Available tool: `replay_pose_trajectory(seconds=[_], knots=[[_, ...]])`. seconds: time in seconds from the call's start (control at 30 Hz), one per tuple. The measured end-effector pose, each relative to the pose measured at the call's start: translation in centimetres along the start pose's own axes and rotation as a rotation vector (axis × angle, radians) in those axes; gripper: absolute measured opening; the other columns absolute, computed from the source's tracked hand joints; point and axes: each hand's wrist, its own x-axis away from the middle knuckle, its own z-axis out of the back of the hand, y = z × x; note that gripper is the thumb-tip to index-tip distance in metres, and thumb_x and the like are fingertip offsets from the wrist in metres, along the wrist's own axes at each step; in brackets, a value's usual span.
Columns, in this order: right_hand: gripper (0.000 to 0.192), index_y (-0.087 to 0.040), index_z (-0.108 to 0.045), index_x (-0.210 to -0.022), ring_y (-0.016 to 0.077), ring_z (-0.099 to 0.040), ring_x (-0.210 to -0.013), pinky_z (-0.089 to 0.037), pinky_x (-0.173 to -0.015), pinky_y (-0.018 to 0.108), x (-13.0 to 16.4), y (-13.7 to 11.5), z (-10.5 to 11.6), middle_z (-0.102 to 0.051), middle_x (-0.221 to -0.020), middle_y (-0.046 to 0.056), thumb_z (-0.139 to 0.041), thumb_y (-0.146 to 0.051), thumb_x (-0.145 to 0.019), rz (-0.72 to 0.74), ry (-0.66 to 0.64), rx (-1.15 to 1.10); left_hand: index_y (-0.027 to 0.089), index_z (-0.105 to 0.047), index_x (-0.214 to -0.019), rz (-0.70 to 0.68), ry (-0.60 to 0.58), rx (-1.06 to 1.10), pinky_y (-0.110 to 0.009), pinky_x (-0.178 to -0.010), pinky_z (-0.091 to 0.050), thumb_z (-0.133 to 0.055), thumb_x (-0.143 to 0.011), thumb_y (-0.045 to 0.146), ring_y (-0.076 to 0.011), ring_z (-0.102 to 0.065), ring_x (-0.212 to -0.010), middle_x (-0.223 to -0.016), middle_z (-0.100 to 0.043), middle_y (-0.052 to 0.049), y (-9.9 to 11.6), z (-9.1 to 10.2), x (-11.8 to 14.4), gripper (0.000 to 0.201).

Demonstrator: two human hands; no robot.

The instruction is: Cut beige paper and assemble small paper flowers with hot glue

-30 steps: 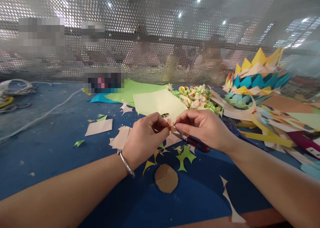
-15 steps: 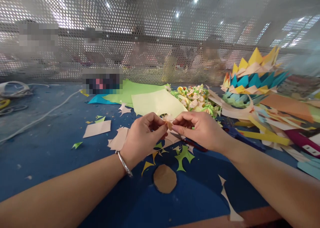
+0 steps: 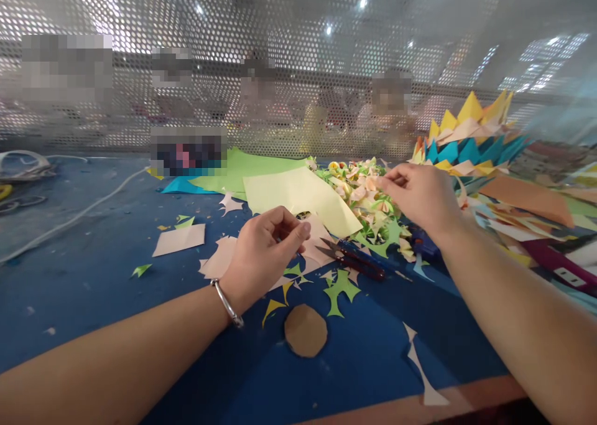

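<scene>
My right hand [image 3: 422,195] reaches over a pile of small curled paper pieces [image 3: 359,195] in green, cream and peach. Its thumb and fingers pinch at a small peach paper piece [image 3: 372,183] by the pile's upper right side. My left hand [image 3: 268,244], with a silver bangle at its wrist, hovers above paper scraps, fingers curled in and thumb against them; nothing shows in it. Dark-red-handled scissors [image 3: 357,263] lie between the hands, blades apart. Nearer to me a round brown cardboard disc [image 3: 306,331] lies flat on the blue table [image 3: 224,375].
Pale yellow [image 3: 293,191] and green paper sheets [image 3: 233,167] lie behind my left hand. At the right stand spiky folded-paper rings [image 3: 471,142] beside paper strips and a magenta power strip [image 3: 555,263]. A perforated metal screen [image 3: 280,27] closes off the back. A white cable [image 3: 88,210] runs at left.
My hands have parted. The right one has moved up and right to the pile from where both pinched a small peach paper piece together; the left one has stayed almost in place.
</scene>
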Motion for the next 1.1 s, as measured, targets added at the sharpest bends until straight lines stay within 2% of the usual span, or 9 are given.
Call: replay_pose_trajectory(seconds=[0.17,0.37,0.47,0.63,0.7,0.8,0.9,1.0,1.1], knots=[[0.018,-0.020,-0.065,-0.062,0.0202,-0.056,-0.055,-0.035,-0.052,0.032,-0.6,1.5,-0.6,-0.065,-0.059,0.005,-0.063,-0.030,-0.077,-0.017,-0.075,0.177,0.019,-0.058,-0.074,0.011,0.124,0.083,-0.023,-0.050,-0.052,-0.063,-0.084,0.035,-0.0137,-0.067,-0.059,-0.073,-0.071,-0.005,-0.6,0.6,-1.1,0.020],[0.015,-0.019,-0.066,-0.072,0.0176,-0.061,-0.062,-0.044,-0.058,0.029,0.6,-0.2,-0.5,-0.067,-0.066,0.004,-0.062,-0.032,-0.079,0.099,-0.054,-0.085,0.018,-0.060,-0.079,0.010,0.235,0.049,-0.025,-0.055,-0.053,-0.062,-0.083,0.034,-0.0144,-0.065,-0.063,-0.080,-0.071,-0.006,-1.8,2.2,-2.9,0.016],[0.014,-0.020,-0.064,-0.073,0.0159,-0.058,-0.059,-0.044,-0.057,0.028,1.2,-1.3,-0.3,-0.064,-0.064,0.003,-0.062,-0.033,-0.079,0.133,-0.105,-0.166,0.019,-0.065,-0.082,-0.017,0.208,-0.176,-0.029,-0.060,-0.052,-0.062,-0.081,0.033,-0.0181,-0.065,-0.068,-0.076,-0.069,-0.006,-2.8,2.7,-3.5,0.014],[0.014,-0.020,-0.062,-0.073,0.0137,-0.056,-0.056,-0.043,-0.056,0.027,1.9,-2.5,-0.1,-0.065,-0.065,0.002,-0.060,-0.030,-0.081,0.217,-0.195,-0.231,0.019,-0.068,-0.106,-0.134,0.083,-0.621,-0.050,-0.095,-0.042,-0.063,-0.081,0.040,-0.0309,-0.058,-0.103,-0.107,-0.069,-0.012,-3.6,2.1,-3.8,0.032],[0.013,-0.020,-0.062,-0.073,0.0134,-0.056,-0.056,-0.042,-0.055,0.027,2.1,-2.7,-0.2,-0.065,-0.065,0.001,-0.059,-0.030,-0.081,0.256,-0.265,-0.257,0.021,-0.070,-0.104,-0.108,0.067,-0.703,-0.057,-0.097,-0.036,-0.064,-0.080,0.042,-0.0356,-0.052,-0.110,-0.112,-0.067,-0.013,-3.6,1.7,-3.9,0.032],[0.012,-0.020,-0.062,-0.074,0.0136,-0.056,-0.057,-0.042,-0.055,0.027,2.4,-2.8,-0.3,-0.065,-0.065,0.001,-0.060,-0.030,-0.081,0.293,-0.331,-0.259,0.023,-0.071,-0.085,-0.097,0.062,-0.686,-0.055,-0.093,-0.037,-0.062,-0.081,0.037,-0.0336,-0.054,-0.104,-0.105,-0.068,-0.011,-3.4,1.5,-4.1,0.017],[0.013,-0.020,-0.063,-0.074,0.0132,-0.055,-0.057,-0.041,-0.055,0.027,2.5,-2.9,-0.5,-0.065,-0.065,0.001,-0.060,-0.030,-0.082,0.308,-0.352,-0.252,0.021,-0.064,-0.080,-0.142,0.035,-0.524,-0.043,-0.085,-0.044,-0.055,-0.084,0.029,-0.0259,-0.060,-0.090,-0.092,-0.070,-0.008,-3.1,1.5,-4.2,0.013],[0.013,-0.020,-0.064,-0.075,0.0136,-0.056,-0.058,-0.041,-0.056,0.027,2.6,-3.1,-0.6,-0.065,-0.066,0.001,-0.060,-0.030,-0.083,0.300,-0.404,-0.257,0.019,-0.059,-0.093,-0.126,0.010,-0.400,-0.038,-0.080,-0.046,-0.056,-0.083,0.029,-0.0248,-0.062,-0.090,-0.098,-0.070,-0.011,-3.0,1.3,-4.0,0.015],[0.014,-0.019,-0.065,-0.077,0.0148,-0.059,-0.061,-0.041,-0.057,0.028,2.7,-3.3,-0.8,-0.067,-0.069,0.002,-0.061,-0.032,-0.083,0.309,-0.514,-0.240,0.019,-0.055,-0.112,-0.068,-0.001,-0.540,-0.051,-0.091,-0.040,-0.063,-0.078,0.033,-0.0354,-0.055,-0.110,-0.111,-0.069,-0.014,-2.9,1.0,-3.7,0.037]])
